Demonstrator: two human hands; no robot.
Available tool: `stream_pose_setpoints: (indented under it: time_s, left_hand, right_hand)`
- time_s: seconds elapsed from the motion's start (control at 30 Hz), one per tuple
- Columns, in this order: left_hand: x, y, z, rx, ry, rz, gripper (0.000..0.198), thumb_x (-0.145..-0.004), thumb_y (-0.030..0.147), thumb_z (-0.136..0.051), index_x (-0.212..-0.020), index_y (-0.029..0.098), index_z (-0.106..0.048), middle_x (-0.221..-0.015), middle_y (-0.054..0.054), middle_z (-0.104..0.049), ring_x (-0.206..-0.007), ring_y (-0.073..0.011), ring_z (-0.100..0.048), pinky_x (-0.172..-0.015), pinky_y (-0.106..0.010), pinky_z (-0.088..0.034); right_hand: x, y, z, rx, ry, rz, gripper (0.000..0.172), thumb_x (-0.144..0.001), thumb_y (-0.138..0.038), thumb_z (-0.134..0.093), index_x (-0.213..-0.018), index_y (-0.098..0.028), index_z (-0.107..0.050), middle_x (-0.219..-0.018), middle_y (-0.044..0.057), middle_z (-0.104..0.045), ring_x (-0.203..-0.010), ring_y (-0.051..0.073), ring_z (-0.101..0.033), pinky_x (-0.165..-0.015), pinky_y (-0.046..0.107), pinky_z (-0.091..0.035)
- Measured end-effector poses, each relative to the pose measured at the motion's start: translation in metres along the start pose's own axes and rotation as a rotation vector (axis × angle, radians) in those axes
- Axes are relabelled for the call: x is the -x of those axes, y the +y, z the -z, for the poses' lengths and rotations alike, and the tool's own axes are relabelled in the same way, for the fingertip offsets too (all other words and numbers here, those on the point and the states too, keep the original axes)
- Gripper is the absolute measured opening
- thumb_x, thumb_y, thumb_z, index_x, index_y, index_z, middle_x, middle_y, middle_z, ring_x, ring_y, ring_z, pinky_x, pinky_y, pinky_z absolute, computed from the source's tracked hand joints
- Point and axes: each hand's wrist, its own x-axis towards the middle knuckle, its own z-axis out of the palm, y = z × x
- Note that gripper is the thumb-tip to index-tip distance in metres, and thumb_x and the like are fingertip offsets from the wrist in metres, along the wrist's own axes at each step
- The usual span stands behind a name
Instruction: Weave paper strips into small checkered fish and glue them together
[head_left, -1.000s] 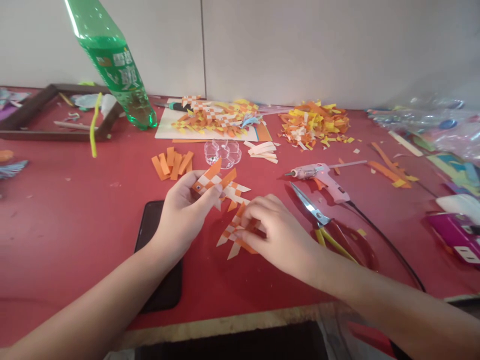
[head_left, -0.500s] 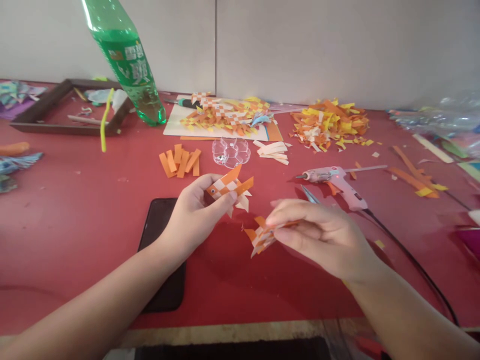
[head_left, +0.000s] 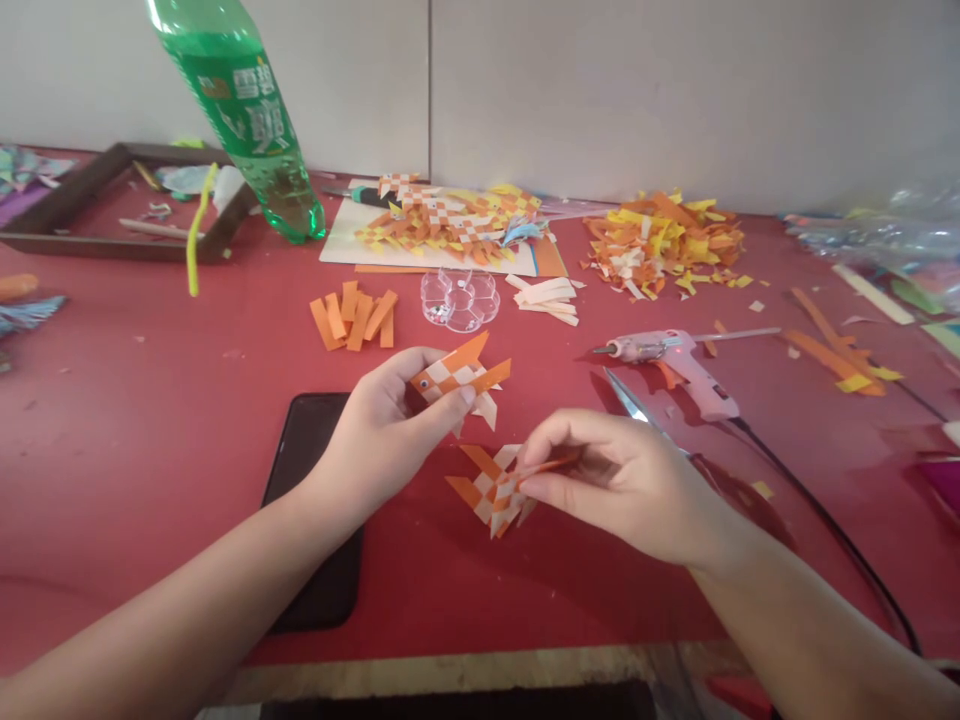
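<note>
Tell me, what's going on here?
A person's left hand pinches a checkered paper fish; the right hand pinches another woven piece, over a red table. A glue gun and partly hidden scissors lie beyond the right hand. Orange strips lie beyond the left.

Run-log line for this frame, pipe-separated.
left hand: holds checkered paper fish | right hand: pinches woven paper piece | beyond right hand: scissors, glue gun
</note>
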Motion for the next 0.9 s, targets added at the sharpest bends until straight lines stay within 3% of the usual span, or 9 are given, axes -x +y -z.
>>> stream_pose_setpoints:
  time_s: [0.17, 0.3, 0.47, 0.57, 0.67, 0.9]
  left_hand:
    - [0.000, 0.001, 0.000, 0.005, -0.026, 0.030, 0.021, -0.083, 0.035, -0.071, -0.093, 0.019, -0.063, -0.081, -0.002, -0.068, -0.073, -0.0161, -0.063, -0.067, -0.026, -0.049]
    - [0.000, -0.002, 0.000, 0.002, -0.022, 0.029, 0.019, -0.084, 0.036, -0.070, -0.091, 0.020, -0.064, -0.078, 0.000, -0.067, -0.071, -0.0134, -0.062, -0.064, -0.023, -0.048]
    - [0.000, -0.003, -0.001, 0.031, -0.015, 0.020, 0.020, -0.082, 0.036, -0.073, -0.091, 0.020, -0.065, -0.079, 0.000, -0.068, -0.071, -0.0129, -0.063, -0.064, -0.021, -0.050]
    - [0.000, -0.003, -0.001, 0.032, -0.010, 0.020, 0.021, -0.081, 0.035, -0.073, -0.091, 0.019, -0.065, -0.078, 0.000, -0.068, -0.069, -0.0132, -0.064, -0.061, -0.021, -0.050]
    - [-0.001, -0.002, -0.001, 0.036, -0.022, 0.023, 0.019, -0.081, 0.034, -0.074, -0.089, 0.019, -0.065, -0.075, 0.000, -0.067, -0.067, -0.0120, -0.063, -0.060, -0.020, -0.050]
    - [0.002, -0.001, -0.001, 0.028, -0.066, 0.027, 0.019, -0.081, 0.032, -0.074, -0.091, 0.019, -0.065, -0.078, 0.000, -0.068, -0.066, -0.0113, -0.064, -0.060, -0.020, -0.054]
  right_hand:
    - [-0.004, 0.001, 0.003, -0.184, 0.120, 0.127, 0.007, -0.081, -0.027, -0.074, -0.088, -0.028, -0.074, -0.087, -0.001, -0.072, -0.075, 0.012, -0.071, -0.063, 0.021, -0.057]
    - [-0.007, 0.009, 0.005, -0.286, 0.266, 0.044, 0.017, -0.082, -0.030, -0.074, -0.099, -0.029, -0.072, -0.091, -0.001, -0.072, -0.072, 0.012, -0.071, -0.062, 0.021, -0.058]
    - [-0.009, 0.010, 0.005, -0.390, 0.224, -0.070, 0.033, -0.081, -0.027, -0.073, -0.113, -0.027, -0.063, -0.086, -0.001, -0.068, -0.071, 0.013, -0.069, -0.059, 0.024, -0.057]
    - [-0.011, 0.006, 0.004, -0.452, 0.306, -0.029, 0.033, -0.075, -0.022, -0.077, -0.105, -0.025, -0.062, -0.082, -0.003, -0.068, -0.070, 0.012, -0.068, -0.065, 0.026, -0.058]
    - [-0.012, 0.005, 0.002, -0.455, 0.406, 0.021, 0.019, -0.075, -0.024, -0.077, -0.088, -0.023, -0.063, -0.077, -0.003, -0.066, -0.068, 0.011, -0.066, -0.064, 0.025, -0.057]
    - [-0.010, 0.008, -0.005, -0.379, 0.391, 0.063, 0.015, -0.077, -0.026, -0.077, -0.082, -0.023, -0.063, -0.080, -0.002, -0.066, -0.072, 0.011, -0.066, -0.065, 0.023, -0.057]
